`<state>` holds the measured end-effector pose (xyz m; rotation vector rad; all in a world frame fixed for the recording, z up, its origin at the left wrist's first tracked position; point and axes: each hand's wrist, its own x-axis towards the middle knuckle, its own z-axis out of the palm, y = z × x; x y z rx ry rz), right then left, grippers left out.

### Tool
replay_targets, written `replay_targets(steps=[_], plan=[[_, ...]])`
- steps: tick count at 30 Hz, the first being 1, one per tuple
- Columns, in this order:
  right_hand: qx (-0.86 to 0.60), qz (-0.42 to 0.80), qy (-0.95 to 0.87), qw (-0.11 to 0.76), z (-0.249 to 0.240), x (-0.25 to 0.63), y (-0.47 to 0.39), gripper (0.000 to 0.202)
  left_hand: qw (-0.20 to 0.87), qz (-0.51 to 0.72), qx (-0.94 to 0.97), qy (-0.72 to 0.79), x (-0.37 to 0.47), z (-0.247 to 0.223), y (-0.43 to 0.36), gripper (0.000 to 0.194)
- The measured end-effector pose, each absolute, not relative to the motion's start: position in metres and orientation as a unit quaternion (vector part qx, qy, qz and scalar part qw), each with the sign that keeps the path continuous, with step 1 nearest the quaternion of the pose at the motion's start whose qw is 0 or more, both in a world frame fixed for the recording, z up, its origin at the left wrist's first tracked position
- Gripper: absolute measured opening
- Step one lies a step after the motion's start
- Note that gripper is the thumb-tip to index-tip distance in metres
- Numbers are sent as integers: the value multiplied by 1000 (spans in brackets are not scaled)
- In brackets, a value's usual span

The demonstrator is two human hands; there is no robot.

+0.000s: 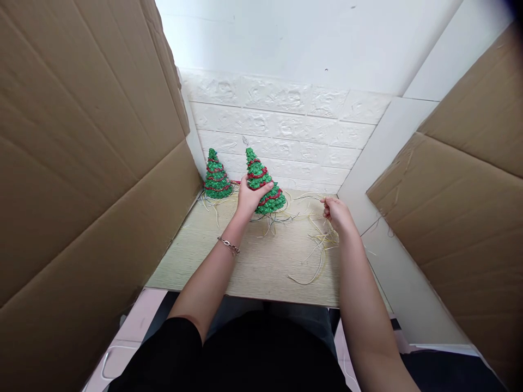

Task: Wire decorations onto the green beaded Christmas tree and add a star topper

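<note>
Work area is boxed in. Wood-grain tabletop (261,277), cardboard sheet (81,136) up the left side, white side panel (371,149) on the right with a second cardboard piece (461,185) beyond it, white brick-pattern wall (286,117) at the back. Front edge runs just ahead of the person's torso. Working room is the wood surface between the forearms, from the trees out to that front edge; right side is tighter, with loose wires (321,261) tangled there and one white strand curving toward the front edge.

Grip, left hand (251,197): wrapped around the mid-body of a green Christmas tree figurine (274,201) with red garland, thumb across the front, other fingers mostly hidden. Tree is tilted, tip to the left, near the back wall and about mid-table. Thin wires trail from under its base; can't tell if the base touches the table.

Right hand (335,215): fingertips pressed together, pinching a thin wire (306,196) that runs leftward to the tree. Well apart from the left hand.

Second tree figurine (217,182) stands upright in the back left corner, wires around its base. Chain bracelet (229,245) on left wrist.
</note>
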<state>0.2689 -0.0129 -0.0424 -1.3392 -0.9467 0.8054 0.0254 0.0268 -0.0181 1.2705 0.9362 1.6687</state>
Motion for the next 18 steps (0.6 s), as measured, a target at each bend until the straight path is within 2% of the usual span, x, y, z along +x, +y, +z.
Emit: replay_targets(steps=[3, 10, 14, 18], plan=[[-536, 443, -355, 625, -32, 259, -18, 11, 438, 659, 500, 353, 25, -16, 26, 65], [-529, 398, -389, 641, -30, 254, -19, 24, 602, 557, 506, 268, 24, -7, 14, 51], [-449, 424, -390, 683, -28, 247, -20, 27, 644, 484, 546, 231, 25, -3, 4, 51], [-432, 467, -397, 661, -27, 233, -21, 25, 658, 416, 594, 202, 28, -2, -3, 50]])
